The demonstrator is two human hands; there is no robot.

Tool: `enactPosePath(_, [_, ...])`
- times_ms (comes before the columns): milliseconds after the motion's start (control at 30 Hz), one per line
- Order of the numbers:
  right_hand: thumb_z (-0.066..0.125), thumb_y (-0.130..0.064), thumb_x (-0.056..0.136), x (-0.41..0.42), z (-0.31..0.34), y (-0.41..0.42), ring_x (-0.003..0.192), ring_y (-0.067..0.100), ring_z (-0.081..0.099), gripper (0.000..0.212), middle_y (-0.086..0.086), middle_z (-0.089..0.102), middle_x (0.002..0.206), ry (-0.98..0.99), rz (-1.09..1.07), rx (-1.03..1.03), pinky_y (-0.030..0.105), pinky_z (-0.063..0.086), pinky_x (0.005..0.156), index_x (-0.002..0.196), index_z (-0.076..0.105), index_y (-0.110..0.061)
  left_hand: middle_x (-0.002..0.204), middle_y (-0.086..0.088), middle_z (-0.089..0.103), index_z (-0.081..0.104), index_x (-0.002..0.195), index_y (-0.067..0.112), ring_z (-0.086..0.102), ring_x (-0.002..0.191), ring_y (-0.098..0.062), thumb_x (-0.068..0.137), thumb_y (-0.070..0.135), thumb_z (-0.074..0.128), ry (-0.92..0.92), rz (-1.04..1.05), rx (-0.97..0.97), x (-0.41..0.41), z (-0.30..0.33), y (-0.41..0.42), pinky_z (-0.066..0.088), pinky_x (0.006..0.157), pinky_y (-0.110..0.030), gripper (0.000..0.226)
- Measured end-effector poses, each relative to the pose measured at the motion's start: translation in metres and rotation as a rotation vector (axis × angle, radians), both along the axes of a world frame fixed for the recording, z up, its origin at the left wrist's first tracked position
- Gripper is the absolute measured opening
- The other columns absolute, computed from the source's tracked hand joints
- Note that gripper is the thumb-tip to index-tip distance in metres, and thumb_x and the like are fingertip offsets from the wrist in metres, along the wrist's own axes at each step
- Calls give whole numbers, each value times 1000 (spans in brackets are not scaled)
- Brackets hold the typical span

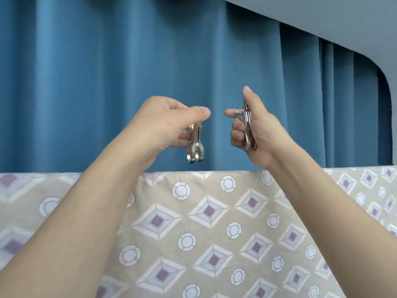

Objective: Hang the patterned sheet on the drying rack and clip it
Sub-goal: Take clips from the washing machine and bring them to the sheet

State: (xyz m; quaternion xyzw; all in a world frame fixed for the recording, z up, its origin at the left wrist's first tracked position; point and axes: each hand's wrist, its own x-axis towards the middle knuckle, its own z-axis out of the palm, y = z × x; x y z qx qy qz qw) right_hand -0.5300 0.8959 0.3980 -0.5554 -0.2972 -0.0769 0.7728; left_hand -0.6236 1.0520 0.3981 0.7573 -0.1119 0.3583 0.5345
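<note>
Patterned sheet (pixel 214 222) draped over a straight horizontal edge across the lower half of the view, hanging down toward the camera; beige ground printed with white-edged diamonds with purple centres and small white rings. Top fold running level from left to right, the rack itself hidden beneath the cloth. No clip on the sheet along the visible stretch of the fold.

Both forearms reaching up from the bottom corners, bare, crossing in front of the sheet. Left hand (pixel 163 127) raised above the fold, fingers curled and thumb pressed forward, closed around a metal clothes clip (pixel 195 145); clip hanging downward out of the fist, its shiny forked end pointing at the sheet's edge but clear of it. Right hand (pixel 255 134) level with the left, near it with a gap between, thumb pointing upward and fingers wrapped around a second metal clip (pixel 248 130); this one held roughly upright against the palm, its rounded end showing below the fingers. Whether more than one clip sits in either fist: cannot tell.

Behind the hands, a blue curtain (pixel 107 72) in long vertical folds filling the background. Grey wall or ceiling surface (pixel 333 16) in the upper right corner, curving down along the curtain's right side.
</note>
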Motion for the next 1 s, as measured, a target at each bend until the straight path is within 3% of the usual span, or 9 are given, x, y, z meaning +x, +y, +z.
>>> enactPosePath(200, [56, -65, 85, -9, 10, 44, 43, 13, 32, 53, -5, 32, 54, 29, 109, -67, 24, 33, 49, 92, 54, -12, 92, -12, 74, 66, 102, 3, 74, 80, -22, 83, 31, 74, -27, 35, -35, -21, 1, 31, 61, 74, -32, 35])
enactPosePath(333, [51, -65, 88, -10, 14, 63, 51, 15, 44, 49, -2, 47, 62, -27, 102, -201, 26, 38, 58, 94, 52, -16, 93, -15, 73, 64, 101, 0, 74, 81, -25, 86, 30, 71, -54, 102, -70, -30, 2, 44, 61, 75, -34, 35])
enactPosePath(500, [55, -46, 93, -13, 20, 80, 69, 18, 55, 28, 1, 60, 75, -93, 250, -270, 33, 38, 76, 96, 51, -18, 94, -16, 73, 64, 99, -1, 74, 82, -24, 88, 30, 70, -90, 211, -87, -43, 1, 61, 61, 75, -33, 33])
enactPosePath(567, [56, -39, 94, -16, 22, 90, 69, 19, 56, 24, 2, 59, 74, -97, 332, -287, 34, 39, 76, 96, 50, -16, 94, -15, 73, 65, 100, -1, 74, 83, -24, 87, 30, 71, -89, 244, -91, -49, -1, 70, 61, 75, -34, 34])
enactPosePath(767, [53, -36, 95, -40, 19, 134, 58, 19, 50, 25, 4, 51, 65, -55, 420, -245, 32, 42, 67, 98, 46, -12, 95, -14, 73, 65, 97, 4, 73, 85, -25, 87, 31, 71, -90, 313, -50, -64, -3, 106, 60, 79, -36, 29])
enactPosePath(1000, [51, -43, 97, -75, 16, 197, 76, 20, 56, 32, 6, 58, 85, -86, 401, -232, 33, 45, 77, 100, 51, -12, 92, -16, 73, 66, 93, 3, 72, 87, -28, 88, 32, 70, -97, 367, -7, -88, -6, 157, 60, 78, -37, 30])
